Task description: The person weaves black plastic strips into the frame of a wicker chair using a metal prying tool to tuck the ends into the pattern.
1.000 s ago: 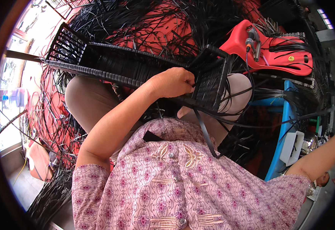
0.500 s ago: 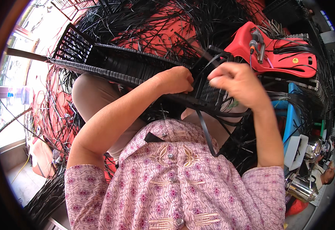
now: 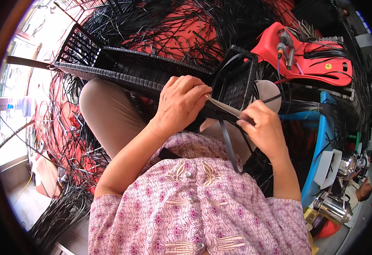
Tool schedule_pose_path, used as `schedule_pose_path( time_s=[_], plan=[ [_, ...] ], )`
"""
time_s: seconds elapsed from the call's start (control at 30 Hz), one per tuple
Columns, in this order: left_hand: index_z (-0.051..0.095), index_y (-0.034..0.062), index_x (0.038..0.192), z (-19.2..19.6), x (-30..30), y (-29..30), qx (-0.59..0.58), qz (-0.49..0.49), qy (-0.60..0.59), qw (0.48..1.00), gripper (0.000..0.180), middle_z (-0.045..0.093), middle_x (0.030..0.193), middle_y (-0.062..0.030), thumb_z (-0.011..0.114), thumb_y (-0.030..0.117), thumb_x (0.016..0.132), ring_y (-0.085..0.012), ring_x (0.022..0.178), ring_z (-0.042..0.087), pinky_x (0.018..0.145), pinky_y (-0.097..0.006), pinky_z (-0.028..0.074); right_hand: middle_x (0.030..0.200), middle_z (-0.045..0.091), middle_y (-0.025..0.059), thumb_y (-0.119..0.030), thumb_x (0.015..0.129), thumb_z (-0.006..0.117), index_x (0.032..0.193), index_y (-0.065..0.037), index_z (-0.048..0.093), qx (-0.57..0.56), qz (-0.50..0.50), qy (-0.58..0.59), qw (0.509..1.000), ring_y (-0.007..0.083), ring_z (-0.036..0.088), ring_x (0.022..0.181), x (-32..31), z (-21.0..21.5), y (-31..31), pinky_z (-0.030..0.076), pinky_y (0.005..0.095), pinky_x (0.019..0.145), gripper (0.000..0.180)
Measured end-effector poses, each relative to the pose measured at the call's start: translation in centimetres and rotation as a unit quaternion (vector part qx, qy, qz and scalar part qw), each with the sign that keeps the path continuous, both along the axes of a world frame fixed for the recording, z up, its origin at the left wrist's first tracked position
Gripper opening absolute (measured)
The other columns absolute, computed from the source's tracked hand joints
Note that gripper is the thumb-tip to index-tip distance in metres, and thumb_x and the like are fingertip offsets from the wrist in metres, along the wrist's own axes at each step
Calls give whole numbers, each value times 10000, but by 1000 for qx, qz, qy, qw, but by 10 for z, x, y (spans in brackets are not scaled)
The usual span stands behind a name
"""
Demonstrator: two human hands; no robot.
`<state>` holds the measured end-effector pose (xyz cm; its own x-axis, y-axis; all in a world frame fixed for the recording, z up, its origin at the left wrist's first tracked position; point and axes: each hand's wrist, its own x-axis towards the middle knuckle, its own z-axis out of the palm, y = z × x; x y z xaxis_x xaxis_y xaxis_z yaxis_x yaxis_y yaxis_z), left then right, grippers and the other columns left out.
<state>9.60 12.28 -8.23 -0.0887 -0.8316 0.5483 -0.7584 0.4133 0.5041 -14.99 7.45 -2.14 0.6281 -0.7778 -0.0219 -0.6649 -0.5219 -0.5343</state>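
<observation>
A long woven black basket lies across my lap, its slatted end at the left and a smaller compartment at its right end. My left hand is closed at the near rim, fingers curled round one end of a flat plastic strip. The strip catches the light and runs taut to my right hand, whose thumb and fingers pinch its other part. Another black strip hangs down from the basket over my shirt. My left fingertips are partly hidden.
A red plastic stool seat at the right holds a power tool with a cord. Loose black strips heap over red sheeting beyond the basket. A blue bin and a metal kettle stand right. A person is at the far right.
My right hand has come down and closed on the strip, which now stretches between both hands. My left hand has turned, its back now showing, and moved slightly left. The small compartment is uncovered.
</observation>
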Motion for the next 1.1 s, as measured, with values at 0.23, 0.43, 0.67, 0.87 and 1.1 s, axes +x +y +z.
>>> schedule_pose_path(
  time_s=[0.23,0.43,0.67,0.87,1.1],
  plan=[
    [692,89,1095,-21,-12,29,-56,30,11,998,349,601,1144,-112,760,84,752,-310,1073,583,942,-445,449,818,640,127,-63,767,720,879,27,675,-69,-228,65,969,235,635,728,-66,66,-50,486,338,677,151],
    [714,138,1097,-42,-14,41,-98,72,-84,989,445,586,1190,-79,713,71,657,-278,1122,561,1006,-461,393,846,684,-9,-67,861,694,973,-11,721,0,-219,-162,962,53,583,771,-35,58,-62,474,220,707,128],
    [719,121,1057,-36,-14,41,-97,90,-55,990,373,597,1126,-59,741,99,686,-267,1054,562,934,-424,392,877,727,99,-106,863,647,1032,24,707,212,48,-68,974,115,665,799,61,-14,-68,515,276,736,222],
    [716,140,1062,-40,-12,39,-88,101,-68,989,368,575,1105,-51,740,106,696,-257,1039,540,926,-416,386,889,722,73,-60,862,606,1043,31,708,310,97,-9,946,89,642,796,78,-37,-79,509,252,730,227],
    [694,135,986,-34,-16,36,-78,112,-65,989,302,569,1087,-38,737,103,689,-247,988,529,886,-407,383,945,702,32,-5,826,557,1087,28,692,394,102,4,913,73,617,843,86,-47,-86,497,231,757,295]
  ],
)
